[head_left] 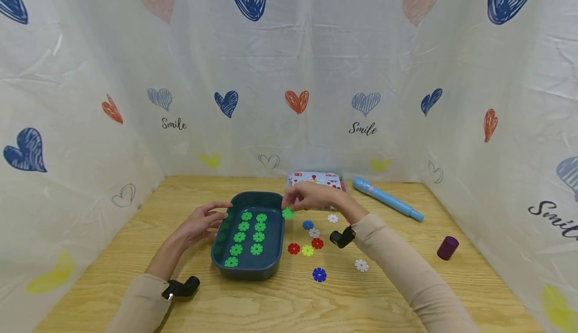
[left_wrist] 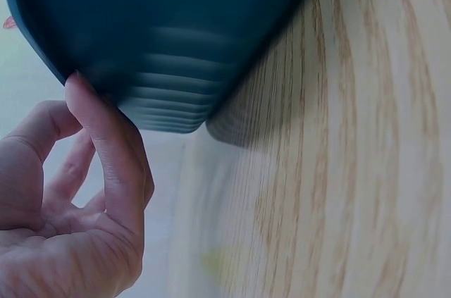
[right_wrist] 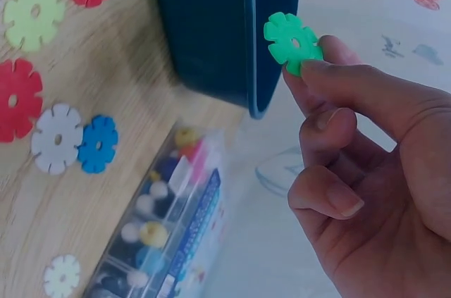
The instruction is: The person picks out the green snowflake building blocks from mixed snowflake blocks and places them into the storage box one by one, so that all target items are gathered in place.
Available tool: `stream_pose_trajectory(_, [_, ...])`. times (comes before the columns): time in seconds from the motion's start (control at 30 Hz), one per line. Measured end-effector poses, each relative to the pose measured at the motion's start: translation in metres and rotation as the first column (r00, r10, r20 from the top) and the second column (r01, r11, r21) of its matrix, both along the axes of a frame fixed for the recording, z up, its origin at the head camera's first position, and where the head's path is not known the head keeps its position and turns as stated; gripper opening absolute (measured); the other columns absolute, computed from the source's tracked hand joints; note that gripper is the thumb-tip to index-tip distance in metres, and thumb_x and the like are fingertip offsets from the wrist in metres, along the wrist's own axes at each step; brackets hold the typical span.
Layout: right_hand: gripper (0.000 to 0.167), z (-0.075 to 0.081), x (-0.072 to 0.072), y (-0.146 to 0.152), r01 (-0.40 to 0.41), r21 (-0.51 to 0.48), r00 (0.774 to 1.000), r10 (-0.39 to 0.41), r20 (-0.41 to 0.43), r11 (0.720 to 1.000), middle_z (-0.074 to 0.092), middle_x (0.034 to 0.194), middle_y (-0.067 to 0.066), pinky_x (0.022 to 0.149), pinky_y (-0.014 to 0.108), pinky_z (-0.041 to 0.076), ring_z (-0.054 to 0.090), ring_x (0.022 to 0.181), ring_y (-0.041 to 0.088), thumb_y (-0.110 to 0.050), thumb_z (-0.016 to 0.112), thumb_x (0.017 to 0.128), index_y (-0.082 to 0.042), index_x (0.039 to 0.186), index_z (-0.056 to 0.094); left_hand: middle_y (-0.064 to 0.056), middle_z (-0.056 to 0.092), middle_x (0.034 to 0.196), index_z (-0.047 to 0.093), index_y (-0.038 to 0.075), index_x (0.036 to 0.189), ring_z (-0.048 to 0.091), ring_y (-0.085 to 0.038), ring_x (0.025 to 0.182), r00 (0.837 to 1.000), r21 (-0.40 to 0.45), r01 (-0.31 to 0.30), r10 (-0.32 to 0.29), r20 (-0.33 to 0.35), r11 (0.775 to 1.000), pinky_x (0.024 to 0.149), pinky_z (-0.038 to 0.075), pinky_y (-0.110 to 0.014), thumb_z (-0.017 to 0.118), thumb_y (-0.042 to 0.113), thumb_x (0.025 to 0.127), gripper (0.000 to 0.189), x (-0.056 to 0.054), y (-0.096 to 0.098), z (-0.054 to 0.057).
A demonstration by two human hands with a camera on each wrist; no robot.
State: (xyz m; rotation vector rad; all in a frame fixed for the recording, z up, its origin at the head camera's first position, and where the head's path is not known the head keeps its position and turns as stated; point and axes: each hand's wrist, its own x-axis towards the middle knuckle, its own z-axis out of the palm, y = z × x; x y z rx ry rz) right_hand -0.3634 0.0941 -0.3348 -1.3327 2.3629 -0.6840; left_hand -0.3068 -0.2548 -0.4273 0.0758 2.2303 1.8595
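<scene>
My right hand pinches a green snowflake disc between thumb and forefinger, over the right rim of a dark teal tray. Several like green discs lie in the tray in two lengthwise rows. At the tray's left side, my left hand rests its fingertips on the rim. In the left wrist view, a fairly straight finger meets the tray's edge. To the tray's right, loose discs are scattered on the table, among them a yellow disc, a blue disc and a white disc.
Behind my right hand stands a clear compartment box of small coloured pieces with a printed label. A light blue tube-shaped stick lies at the back right. Nearer the right edge stands a dark purple cylinder. A heart-print curtain encloses the wooden table.
</scene>
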Motion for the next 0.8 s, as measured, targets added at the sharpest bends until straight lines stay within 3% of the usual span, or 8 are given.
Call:
stream_pose_trajectory(0.37, [0.017,-0.004,0.009,-0.036,-0.092,0.042,0.996,0.093,-0.009,0.995,0.069,0.096,0.003,0.060,0.021,0.050,0.057,0.074,0.013,-0.007,0.060,0.096,-0.009,0.110,0.069,-0.010,0.063,0.117,0.049,0.016,0.142,0.068,-0.019,0.089,1.000,-0.012,0.004,-0.004,-0.003,1.000,0.067,0.059,-0.029,0.062,0.029,0.097,0.048,0.000,-0.001,0.000])
stream_pose_trajectory(0.8, [0.019,-0.020,0.025,-0.072,-0.195,0.071,0.981,0.193,0.032,0.978,0.070,0.111,0.004,0.078,0.017,0.051,0.062,0.090,0.002,-0.004,0.059,0.096,-0.007,0.111,0.070,-0.006,0.065,0.110,0.047,0.014,0.142,0.068,-0.018,0.088,1.000,0.006,0.023,-0.023,0.007,1.000,0.068,0.060,-0.030,0.061,0.029,0.097,0.050,0.000,0.000,0.001])
